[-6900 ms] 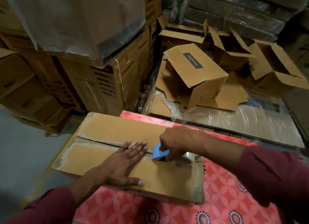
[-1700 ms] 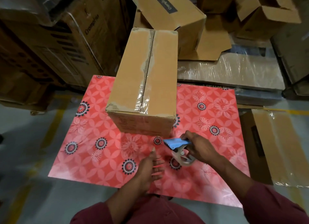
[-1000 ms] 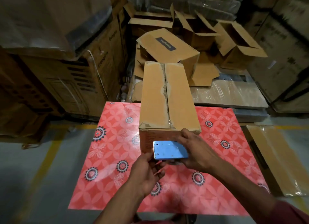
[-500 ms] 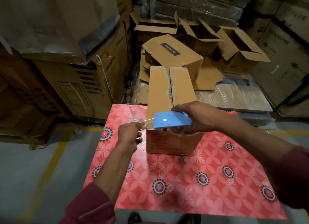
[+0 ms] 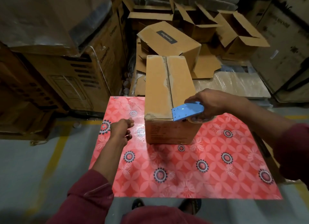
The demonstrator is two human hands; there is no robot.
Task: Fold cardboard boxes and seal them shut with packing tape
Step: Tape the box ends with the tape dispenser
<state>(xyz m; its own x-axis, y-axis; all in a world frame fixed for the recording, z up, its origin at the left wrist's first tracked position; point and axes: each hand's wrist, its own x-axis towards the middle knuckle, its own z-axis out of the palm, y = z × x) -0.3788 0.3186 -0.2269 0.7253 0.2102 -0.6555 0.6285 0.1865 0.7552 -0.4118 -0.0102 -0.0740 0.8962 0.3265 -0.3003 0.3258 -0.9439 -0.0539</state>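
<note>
Stacked cartons (image 5: 70, 76) crowd behind a red floral table (image 5: 192, 165), where the taped box (image 5: 168, 96) stands toward twelve o'clock. At three o'clock the right hand (image 5: 212, 103) grips the blue tape dispenser (image 5: 187, 111) at the box's near corner. At nine o'clock the left hand (image 5: 121, 131) is curled, seemingly pinching a tape end, though blur hides it.

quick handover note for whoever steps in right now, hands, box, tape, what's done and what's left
Right hand grips the blue tape dispenser at the near top edge of the box.
Left hand is out to the left over the red patterned table, apparently pinching a pulled-out tape end; the clear tape is hard to make out.
Done: box folded, flaps shut, tape along the top centre seam.
Left: lay this strip across the near end, press it down, cut it.
</note>
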